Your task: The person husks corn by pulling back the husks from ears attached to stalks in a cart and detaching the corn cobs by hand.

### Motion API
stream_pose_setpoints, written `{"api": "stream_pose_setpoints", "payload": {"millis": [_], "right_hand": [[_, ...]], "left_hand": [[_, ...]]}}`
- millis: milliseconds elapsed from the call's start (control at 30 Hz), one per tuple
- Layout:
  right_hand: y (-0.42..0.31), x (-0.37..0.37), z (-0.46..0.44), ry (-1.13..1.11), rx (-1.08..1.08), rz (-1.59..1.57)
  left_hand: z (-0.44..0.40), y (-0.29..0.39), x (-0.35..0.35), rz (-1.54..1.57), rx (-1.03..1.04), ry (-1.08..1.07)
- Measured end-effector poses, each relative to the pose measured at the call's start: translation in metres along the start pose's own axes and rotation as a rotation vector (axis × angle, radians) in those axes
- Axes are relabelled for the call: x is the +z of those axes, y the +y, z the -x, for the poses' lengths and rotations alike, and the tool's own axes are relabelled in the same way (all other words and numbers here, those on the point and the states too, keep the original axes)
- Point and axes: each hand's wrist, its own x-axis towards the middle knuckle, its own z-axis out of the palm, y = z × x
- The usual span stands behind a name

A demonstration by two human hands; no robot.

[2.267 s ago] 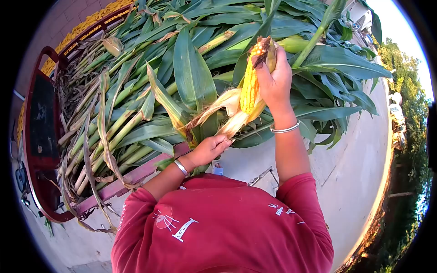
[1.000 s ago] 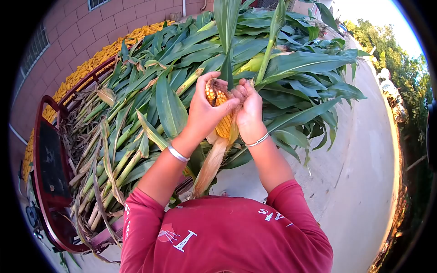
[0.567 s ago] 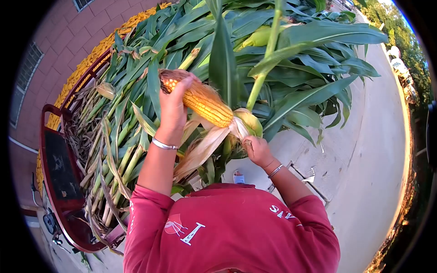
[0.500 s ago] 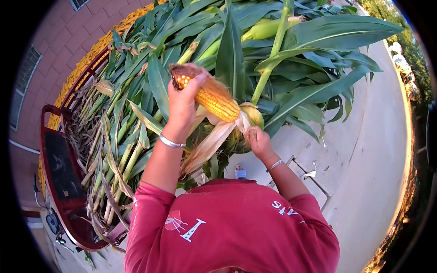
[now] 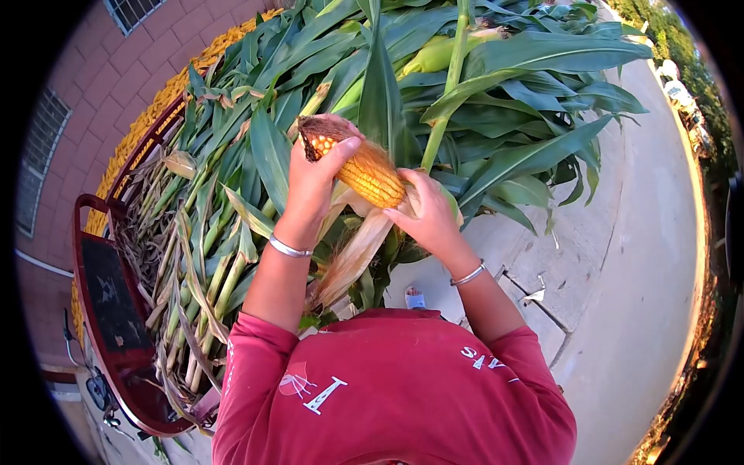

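Note:
A yellow ear of corn (image 5: 370,175) with brown silk at its tip lies between my two hands, mostly bare of husk. My left hand (image 5: 314,174) is closed around the tip end, thumb along the kernels. Around the base end, where the pulled-back leaves gather, my right hand (image 5: 428,217) is closed, with its thumb and fingers on either side. A pale dry husk (image 5: 353,260) hangs down below the ear. Behind it stand a green stalk (image 5: 451,89) and broad corn leaves.
A heap of cut corn stalks (image 5: 232,178) fills a red cart (image 5: 116,310) at the left. Beyond it, yellow corn ears (image 5: 143,124) are piled along a brick wall (image 5: 97,85). Concrete ground (image 5: 628,287) runs along the right. A foot in a sandal (image 5: 415,297) shows below.
My right hand has moved up from the husk leaves below to grasp the base of the ear. My left hand keeps its hold on the tip end.

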Motion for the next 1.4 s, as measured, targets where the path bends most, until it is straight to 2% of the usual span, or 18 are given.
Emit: {"api": "stream_pose_setpoints", "payload": {"millis": [100,200,367,500,633,733,833,867,933,1033,1133,1200,1233,1267,1300,1333,1367,1400], "right_hand": [[0.006,0.021,-0.009,0.004,-0.026,0.222],[0.006,0.029,-0.005,0.028,-0.023,0.213],[0.005,0.033,-0.003,0.026,-0.020,0.221],[0.013,0.036,-0.002,0.060,-0.054,0.185],[0.015,0.039,-0.003,0.078,-0.075,0.138],[0.015,0.038,-0.003,0.072,-0.079,0.127],[0.015,0.038,-0.004,0.046,-0.065,0.117],[0.016,0.037,-0.004,0.032,-0.063,0.122],[0.016,0.037,-0.005,0.028,-0.068,0.107],[0.018,0.037,-0.005,0.051,-0.075,0.086],[0.024,0.031,-0.003,0.065,-0.057,0.017],[0.028,0.025,0.001,0.042,-0.016,-0.042],[0.031,0.023,0.002,0.046,-0.014,-0.038],[0.036,0.023,0.002,0.023,0.034,-0.151],[0.040,0.024,0.003,-0.004,0.083,-0.263],[0.044,0.023,0.003,-0.012,0.087,-0.257],[0.048,0.023,0.003,-0.048,0.175,-0.486],[0.049,0.022,0.005,-0.085,0.268,-0.714]], "left_hand": [[0.000,0.013,0.000,-0.045,0.005,-0.072],[-0.007,0.040,-0.012,-0.364,0.003,-0.273],[-0.016,0.075,-0.017,-0.622,-0.103,-0.315],[-0.031,0.100,-0.007,-1.004,-0.120,-0.503],[-0.054,0.104,-0.004,-1.095,-0.009,-0.687],[-0.060,0.108,0.007,-1.669,0.281,-0.769],[-0.065,0.109,0.008,-1.762,0.401,-0.844],[-0.069,0.108,0.010,-1.762,0.394,-0.841],[-0.084,0.108,0.011,-1.853,0.031,-0.957],[-0.109,0.110,-0.016,-1.784,-0.198,-0.931],[-0.103,0.117,-0.064,-1.696,-0.193,-0.727],[-0.078,0.093,-0.104,-1.616,-0.289,-0.774],[-0.060,0.082,-0.118,-1.415,-0.600,-0.782],[-0.038,0.081,-0.110,-1.396,-0.759,-0.985],[-0.024,0.078,-0.107,-1.363,-0.756,-1.294],[-0.020,0.075,-0.107,-1.266,-0.550,-1.340],[-0.013,0.076,-0.096,-1.159,-0.348,-1.367],[-0.005,0.080,-0.081,-1.260,-0.316,-1.038]]}}
